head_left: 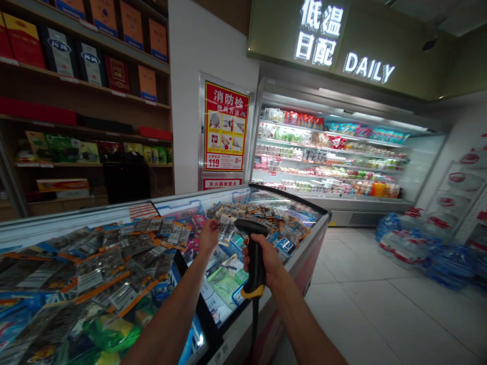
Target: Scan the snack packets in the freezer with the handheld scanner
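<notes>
My right hand point(269, 258) is wrapped round the grip of a black and yellow barcode scanner point(257, 261), its head turned to the left and its cable hanging down. To the left of the scanner, my left hand point(210, 236) pinches the edge of a small printed packet point(227, 226), partly lost among similar ones behind it. Both hands are above a chest freezer point(304, 243) with a glass top. Many dark packets with orange edges point(102, 274) are spread over the glass on the left, and more packets point(274, 215) lie at the far end.
A black frame bar point(203, 304) crosses the freezer top. Water bottle packs point(407, 248) stand on the tiled floor point(365, 299) at right. An open chiller point(327, 203) stands behind, and a shelf unit point(87, 96) at left.
</notes>
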Motion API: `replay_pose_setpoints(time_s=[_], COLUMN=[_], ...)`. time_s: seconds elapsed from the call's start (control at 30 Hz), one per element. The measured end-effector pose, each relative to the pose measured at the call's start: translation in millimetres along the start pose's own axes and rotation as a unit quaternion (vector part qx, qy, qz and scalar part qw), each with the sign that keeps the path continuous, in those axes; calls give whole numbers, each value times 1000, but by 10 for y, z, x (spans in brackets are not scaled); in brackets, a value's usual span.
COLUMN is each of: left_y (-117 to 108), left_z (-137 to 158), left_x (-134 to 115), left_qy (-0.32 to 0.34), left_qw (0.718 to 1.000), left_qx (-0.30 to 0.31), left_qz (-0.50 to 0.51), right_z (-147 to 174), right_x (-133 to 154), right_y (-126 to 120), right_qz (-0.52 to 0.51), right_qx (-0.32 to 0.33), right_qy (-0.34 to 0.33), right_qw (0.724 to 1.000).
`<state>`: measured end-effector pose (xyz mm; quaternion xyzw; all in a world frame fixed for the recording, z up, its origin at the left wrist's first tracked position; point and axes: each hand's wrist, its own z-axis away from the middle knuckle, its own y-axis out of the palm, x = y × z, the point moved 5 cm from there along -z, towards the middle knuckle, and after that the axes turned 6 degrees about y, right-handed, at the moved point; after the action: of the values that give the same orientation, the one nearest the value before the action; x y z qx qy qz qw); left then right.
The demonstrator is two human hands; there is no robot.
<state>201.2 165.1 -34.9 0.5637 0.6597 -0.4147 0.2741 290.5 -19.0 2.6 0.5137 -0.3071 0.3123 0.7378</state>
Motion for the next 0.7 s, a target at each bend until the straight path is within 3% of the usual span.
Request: replay_pose_setpoints(time_s=[0.2,0.4,0.53,0.7], left_y=[-273,-722,-996,-1125], left_z=[-73,-257,-372,-317], left_x=[10,-46,37,39], left_qy=[-29,-12,-13,-41], left_qw=[987,946,897,876], left_qx=[10,19,45,16], left_qz=[-158,-322,-439,-480], right_z=[-70,-130,-132,-130], right_x=[52,94,117,120], right_y=[-255,-520,-601,-629], right_qz=[11,4,-6,-17], right_qx=[-59,-94,-97,-93], right_qy=[-24,-37,-43,-42], right_qw=[998,995,994,995])
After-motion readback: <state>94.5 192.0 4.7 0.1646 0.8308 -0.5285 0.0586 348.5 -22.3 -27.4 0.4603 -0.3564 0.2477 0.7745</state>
